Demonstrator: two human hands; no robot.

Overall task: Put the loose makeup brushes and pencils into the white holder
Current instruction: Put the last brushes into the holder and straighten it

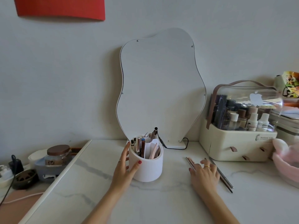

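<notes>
- The white holder [146, 165] stands upright on the marble-pattern tabletop [161, 199], in front of the wavy-edged mirror [160, 88]. It is already part filled with pencils and slim tools.
- The left hand [124, 165] grips the holder's left wall: fingers curve round the far side, the thumb presses the near face.
- The right hand [204, 172] lies palm down on the tabletop, well to the right of the holder, fingers spread and fairly straight. It covers loose items but grips none that can be seen.
- A thin rose-coloured pencil [190, 162] shows at that hand's left fingertips. A long dark pencil [222, 176] lies just beside the hand's right edge, with a second slim stick close along it.
- Governing relation: the loose items run from far-left to near-right, diagonal to the table edge, and all lie to the right of the holder. The right hand is plainly the nearer; the left is engaged steadying the holder.
- Judgement: the coming move calls for the right hand to gather the sticks, then carry them leftward and tip them upright over the holder's mouth.
- Surface: smooth and hard; thin round sticks may roll when gathered.
- Surroundings: a cream cosmetics case with clear lid [239, 126] stands right of the mirror; a brown-lidded jar [58, 155] sits on a lower ledge at left.
</notes>
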